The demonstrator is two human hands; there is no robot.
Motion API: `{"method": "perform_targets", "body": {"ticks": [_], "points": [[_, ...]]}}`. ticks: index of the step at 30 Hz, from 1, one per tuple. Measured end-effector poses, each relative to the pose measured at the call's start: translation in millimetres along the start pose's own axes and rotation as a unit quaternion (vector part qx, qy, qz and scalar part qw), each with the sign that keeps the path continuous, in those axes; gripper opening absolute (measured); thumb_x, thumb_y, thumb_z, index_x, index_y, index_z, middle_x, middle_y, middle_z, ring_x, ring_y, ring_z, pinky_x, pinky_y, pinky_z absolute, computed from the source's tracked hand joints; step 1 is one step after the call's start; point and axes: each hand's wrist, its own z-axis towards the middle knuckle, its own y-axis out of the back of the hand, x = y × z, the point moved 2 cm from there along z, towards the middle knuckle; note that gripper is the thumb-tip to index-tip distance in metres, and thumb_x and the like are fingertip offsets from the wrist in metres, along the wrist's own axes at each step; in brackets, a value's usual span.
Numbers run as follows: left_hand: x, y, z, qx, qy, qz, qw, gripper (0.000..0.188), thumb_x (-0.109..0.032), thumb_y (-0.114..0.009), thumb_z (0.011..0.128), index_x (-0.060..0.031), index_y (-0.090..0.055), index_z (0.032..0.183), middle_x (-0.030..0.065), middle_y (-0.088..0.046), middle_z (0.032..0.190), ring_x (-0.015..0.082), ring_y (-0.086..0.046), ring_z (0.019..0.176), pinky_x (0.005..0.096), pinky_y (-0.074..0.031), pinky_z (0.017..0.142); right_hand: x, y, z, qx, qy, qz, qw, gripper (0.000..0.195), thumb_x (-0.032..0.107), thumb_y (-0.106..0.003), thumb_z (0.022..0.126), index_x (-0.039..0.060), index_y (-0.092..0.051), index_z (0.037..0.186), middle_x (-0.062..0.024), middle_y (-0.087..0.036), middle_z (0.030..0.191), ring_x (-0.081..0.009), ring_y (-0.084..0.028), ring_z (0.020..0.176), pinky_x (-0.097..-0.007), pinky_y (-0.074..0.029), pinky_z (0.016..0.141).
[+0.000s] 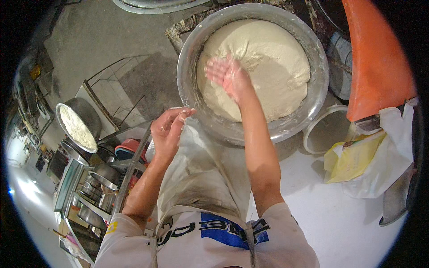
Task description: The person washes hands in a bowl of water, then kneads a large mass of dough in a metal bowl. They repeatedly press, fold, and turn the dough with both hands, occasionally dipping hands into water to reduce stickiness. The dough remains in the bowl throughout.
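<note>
A big mass of pale dough (pixel 281 67) fills most of a wide metal basin (pixel 318 67) in front of me. My right hand (pixel 229 77) is over the left part of the dough, palm turned up, fingers spread and slightly blurred, holding nothing; whether it touches the dough I cannot tell. My left hand (pixel 171 125) is beside the basin's lower left rim, in front of the light apron (pixel 201 167). Its fingers are bent, with bits of dough stuck on them, and the thumb lies near the fingertips. Whether something small is pinched there is unclear.
At the left, a metal bowl of white flour-like stuff (pixel 78 129) stands near a wire-framed rack (pixel 100 104) and shelves with metal bowls (pixel 92 216). To the right are a white bucket (pixel 308 134), an orange plastic object (pixel 375 60) and hanging plastic bags (pixel 358 160).
</note>
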Motion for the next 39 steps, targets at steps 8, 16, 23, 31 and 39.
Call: {"method": "perform_targets", "body": {"ticks": [8,16,23,31,39], "points": [[5,-1,1,-0.009,-0.009,-0.041,0.999,0.020,-0.009,-0.057,0.098,0.0052,-0.067,0.108,0.0141,-0.072,0.104,0.0198,-0.068,0.100,0.0322,-0.051,0.091,-103,-17,-6,0.002,0.180,-0.558,0.810,0.031,0.020,-0.046,0.099,-0.0024,-0.056,0.118,-0.0292,-0.064,0.103,-0.0468,-0.062,0.096,-0.0494,-0.051,0.081],[6,-3,0,-0.015,-0.015,-0.048,0.999,0.020,-0.010,-0.057,0.099,0.0052,-0.066,0.109,0.0143,-0.072,0.104,0.0212,-0.068,0.100,0.0335,-0.050,0.092,6,-53,77,-0.049,0.098,-0.096,0.989,0.059,0.054,-0.038,0.101,0.0082,-0.050,0.137,-0.0103,-0.054,0.136,-0.0228,-0.050,0.121,-0.0429,-0.037,0.106],[6,-10,6,-0.006,0.018,-0.019,1.000,0.022,-0.012,-0.056,0.099,0.0053,-0.065,0.111,0.0145,-0.071,0.109,0.0206,-0.067,0.103,0.0342,-0.049,0.094,71,-9,59,0.067,0.068,0.164,0.982,0.080,0.045,-0.039,0.103,-0.0103,-0.007,0.152,-0.0290,-0.013,0.160,-0.0424,-0.021,0.147,-0.0540,-0.023,0.120],[-15,-27,91,-0.030,-0.223,0.269,0.936,0.030,-0.009,-0.061,0.093,0.0012,-0.062,0.121,0.0172,-0.067,0.120,0.0304,-0.063,0.114,0.0372,-0.046,0.101,30,28,-27,0.031,0.030,0.035,0.998,0.064,0.043,-0.038,0.105,-0.0110,-0.040,0.139,-0.0277,-0.054,0.132,-0.0361,-0.057,0.121,-0.0447,-0.048,0.105],[-11,-69,164,-0.071,-0.347,0.422,0.835,0.040,-0.007,-0.060,0.084,0.0036,-0.058,0.123,0.0239,-0.061,0.125,0.0430,-0.045,0.132,0.0482,-0.036,0.111,11,36,-55,-0.024,0.083,-0.079,0.993,0.056,0.039,-0.039,0.107,-0.0101,-0.050,0.131,-0.0222,-0.062,0.124,-0.0288,-0.064,0.112,-0.0394,-0.053,0.095]]}}
